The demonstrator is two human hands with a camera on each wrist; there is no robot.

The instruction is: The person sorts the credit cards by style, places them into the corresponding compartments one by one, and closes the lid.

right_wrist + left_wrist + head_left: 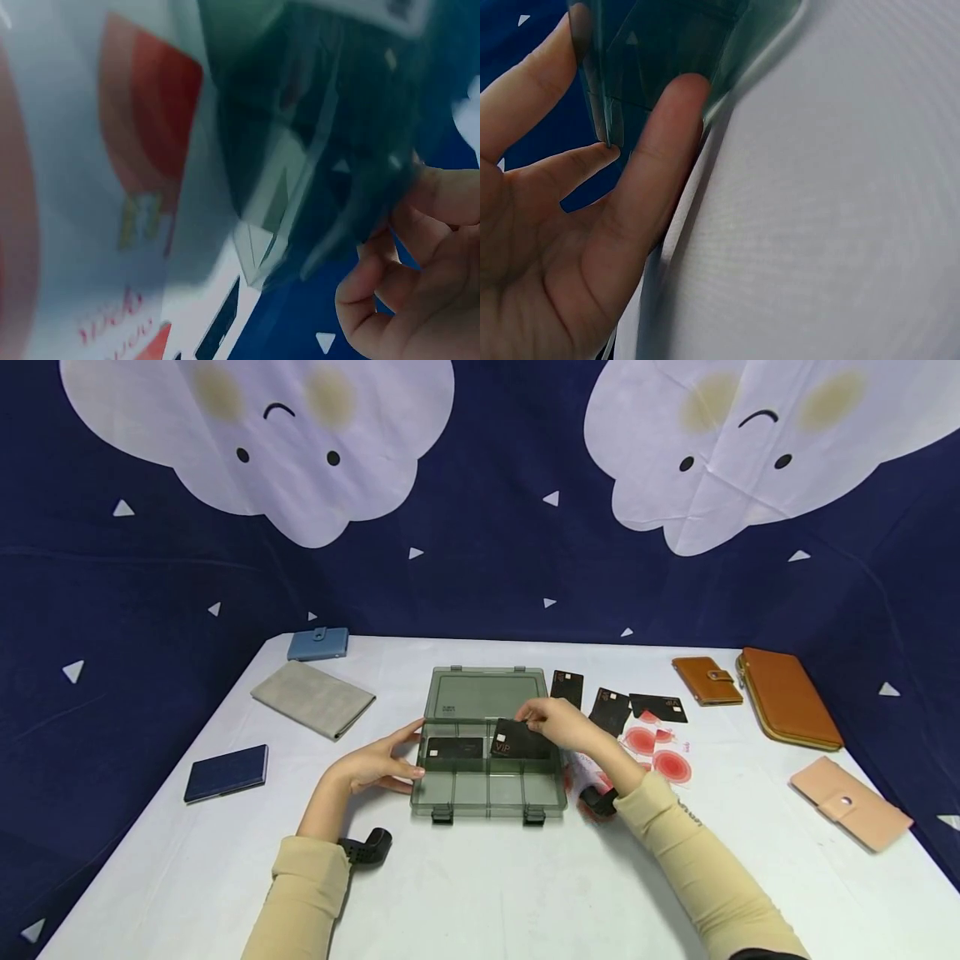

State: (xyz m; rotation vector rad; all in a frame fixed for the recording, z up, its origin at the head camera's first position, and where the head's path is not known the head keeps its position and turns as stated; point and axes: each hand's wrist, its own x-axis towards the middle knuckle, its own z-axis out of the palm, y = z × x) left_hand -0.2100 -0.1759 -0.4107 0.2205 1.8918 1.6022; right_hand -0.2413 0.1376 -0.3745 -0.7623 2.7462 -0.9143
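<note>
A translucent green plastic compartment box [487, 811] lies on the table with its lid [468, 687] folded back. My left hand [378, 763] rests against its left wall, fingers and thumb spread along the side; in the left wrist view, this hand's [622, 217] fingertips touch the green plastic. Between thumb and fingers, my right hand [558, 724] pinches a black VIP card [517, 741] over the back right compartments. The card is held at its upper right edge. Another black card [453, 749] lies in a back left compartment. In the right wrist view, the right hand's [409, 281] fingers are bent.
Right of the box lie black cards [609, 711] and a white printed wrapper with red circles [670, 765]. Brown wallets [791, 700] and a pink wallet [851, 802] are farther right. Blue [318, 644], grey [313, 697] and navy wallets [227, 774] lie at the left.
</note>
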